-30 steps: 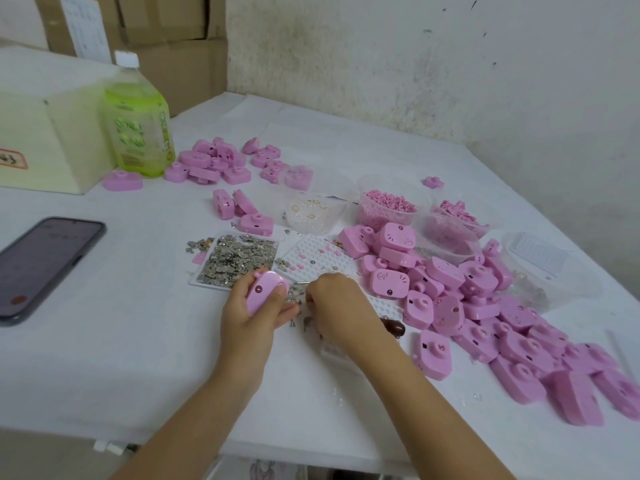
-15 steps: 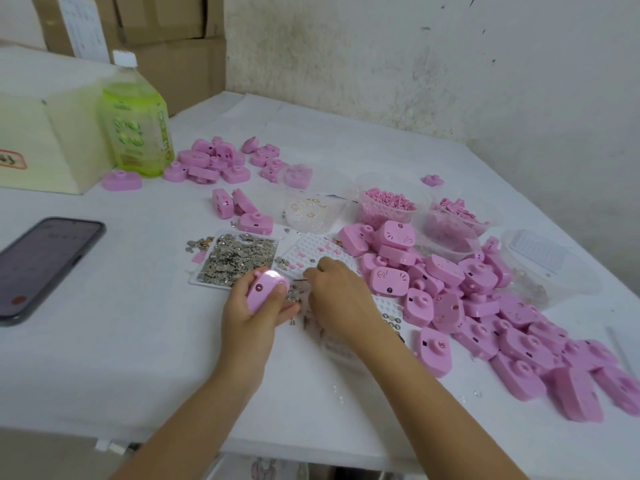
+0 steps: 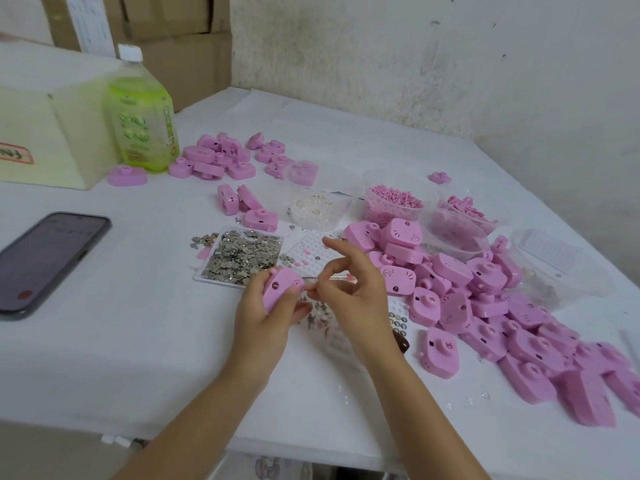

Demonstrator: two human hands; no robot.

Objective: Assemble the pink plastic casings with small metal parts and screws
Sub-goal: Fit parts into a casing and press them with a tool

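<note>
Casing [image 3: 278,289] over tray's [image 3: 207,280] near edge

You work at a small piecework workshop bench: a heap of identical pink casings [image 3: 485,306] lies at your 2 o'clock, with a tray of small metal parts [image 3: 242,254] and clear tubs [image 3: 391,206] of pink bits at 12 o'clock. Stacked cardboard cartons [image 3: 173,46] stand at 11 o'clock against a stained plaster wall [image 3: 415,64], and a plain white sheet covers the table [image 3: 121,341].
</note>
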